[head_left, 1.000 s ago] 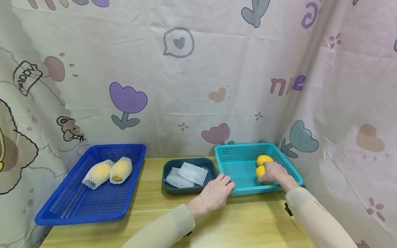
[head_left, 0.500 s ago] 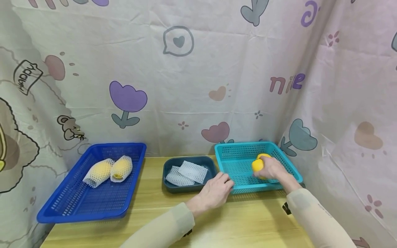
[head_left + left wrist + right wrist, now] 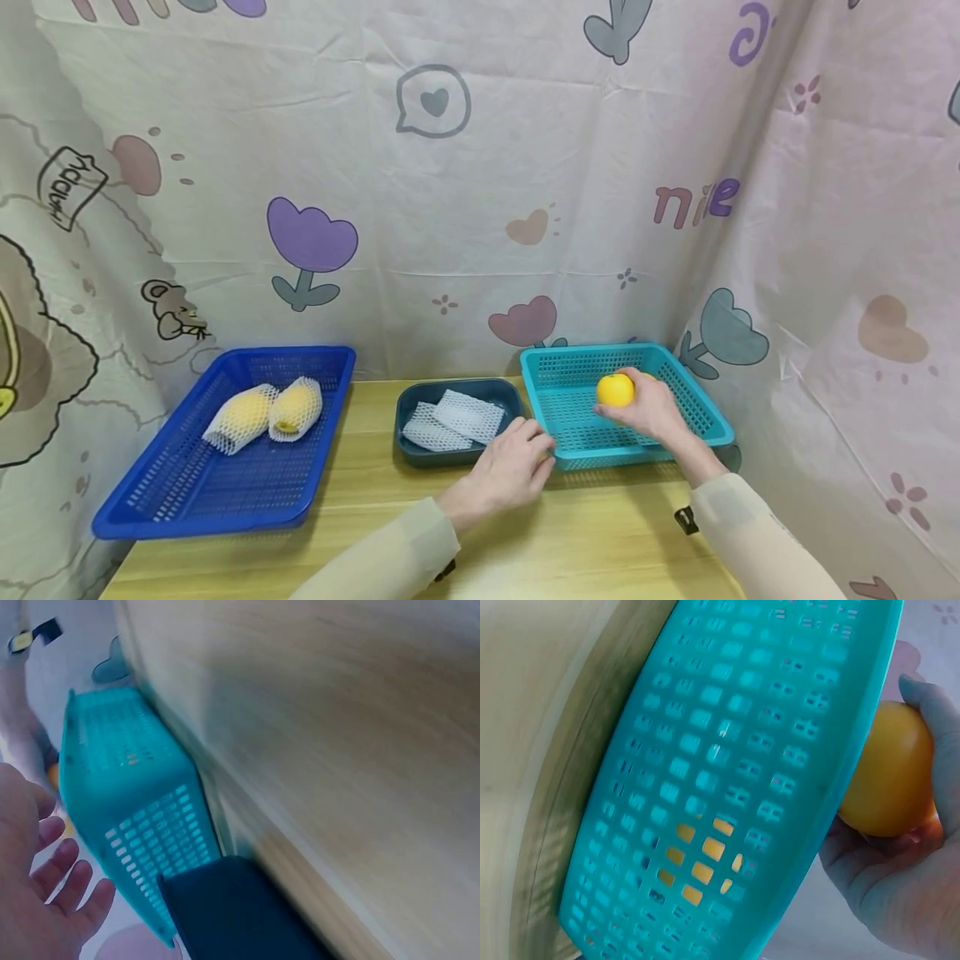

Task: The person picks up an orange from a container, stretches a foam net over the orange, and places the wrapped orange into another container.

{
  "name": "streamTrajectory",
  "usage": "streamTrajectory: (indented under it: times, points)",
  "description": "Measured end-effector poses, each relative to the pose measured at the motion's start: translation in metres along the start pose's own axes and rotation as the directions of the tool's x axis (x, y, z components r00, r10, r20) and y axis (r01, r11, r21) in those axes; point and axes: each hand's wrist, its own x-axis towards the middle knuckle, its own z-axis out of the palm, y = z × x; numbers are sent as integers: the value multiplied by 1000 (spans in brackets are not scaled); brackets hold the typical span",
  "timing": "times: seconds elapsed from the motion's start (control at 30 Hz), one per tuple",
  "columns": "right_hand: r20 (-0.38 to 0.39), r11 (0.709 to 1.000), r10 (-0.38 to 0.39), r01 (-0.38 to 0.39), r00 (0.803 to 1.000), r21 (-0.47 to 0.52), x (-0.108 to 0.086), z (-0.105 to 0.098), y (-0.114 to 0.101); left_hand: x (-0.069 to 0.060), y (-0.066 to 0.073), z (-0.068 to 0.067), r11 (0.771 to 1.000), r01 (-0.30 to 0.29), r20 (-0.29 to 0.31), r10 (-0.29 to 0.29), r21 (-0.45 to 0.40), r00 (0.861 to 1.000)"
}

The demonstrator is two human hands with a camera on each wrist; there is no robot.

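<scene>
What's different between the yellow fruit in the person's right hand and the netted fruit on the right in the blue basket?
The held fruit is bare, its skin showing; the netted fruit is wrapped in a white net.
The held fruit is gripped by the right hand, while the netted fruit lies in the blue basket.
Both look yellow in the head view.

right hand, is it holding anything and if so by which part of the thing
The right hand holds a yellow-orange fruit, gripped round its sides between thumb and fingers.
</scene>
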Motion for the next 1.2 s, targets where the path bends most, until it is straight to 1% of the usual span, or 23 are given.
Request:
streamTrajectory:
  times: [0.1,0.2,0.27,0.37,0.47,0.53,0.6,0.77,0.93,1.07,1.2]
  points:
    - [-40,1000,-10,10,999,22,-2,2,-6,-1,-3,-5,995,70,-3,-70,-72,998]
    - [-74,998,-14,18,997,54,-5,5,-12,-2,-6,-11,977,150,6,-151,-152,988]
    - [-90,996,-14,21,996,83,-7,7,-17,-3,-8,-15,957,206,22,-205,-205,978]
    - [-102,992,-20,32,995,120,-11,9,-25,-5,-9,-21,918,274,49,-272,-287,961]
    - [-116,986,-30,49,993,161,-15,11,-35,-7,-11,-26,876,322,64,-321,-358,945]
    - [-128,980,-43,67,991,190,-17,12,-41,-8,-13,-28,856,345,71,-346,-386,936]
    - [-137,973,-54,83,989,214,-20,13,-47,-10,-15,-30,840,361,74,-364,-406,929]
    - [-137,956,-103,136,985,261,-25,17,-59,-16,-19,-35,810,397,93,-398,-432,913]
    - [-136,941,-144,178,980,288,-31,23,-71,-23,-22,-40,772,427,119,-424,-470,898]
    - [-145,932,-190,225,971,285,-35,29,-82,-29,-25,-43,730,446,133,-447,-518,885]
    - [-144,924,-231,263,962,278,-39,37,-96,-36,-29,-46,680,461,143,-470,-571,871]
